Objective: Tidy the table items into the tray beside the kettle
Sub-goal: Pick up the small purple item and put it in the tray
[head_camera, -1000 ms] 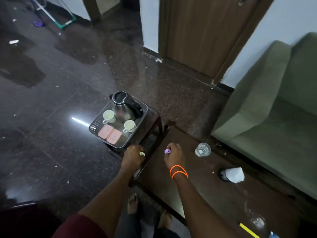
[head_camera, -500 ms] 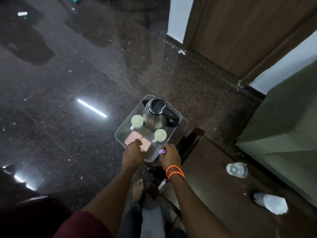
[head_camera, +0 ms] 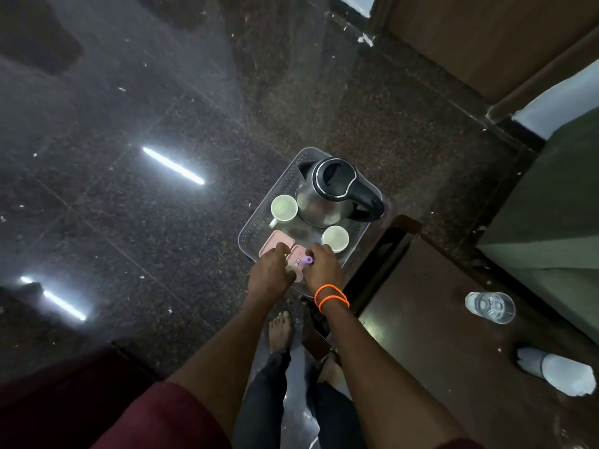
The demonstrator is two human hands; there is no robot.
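- Now the right hand point(head_camera: 321, 265) pinches a small purple item point(head_camera: 308, 260) over the tray point(head_camera: 259, 222), near the kettle point(head_camera: 330, 192).
- Left hand point(head_camera: 269, 273) is curled; its contents are hidden.
- Release low, clear of the cups.

Single head-worn wide-angle view, looking steeply down from standing height past both forearms onto the tray point(head_camera: 259, 218) (centre frame, at arm's reach), dark floor point(head_camera: 129, 92) to the left, table point(head_camera: 453, 367) lower right.
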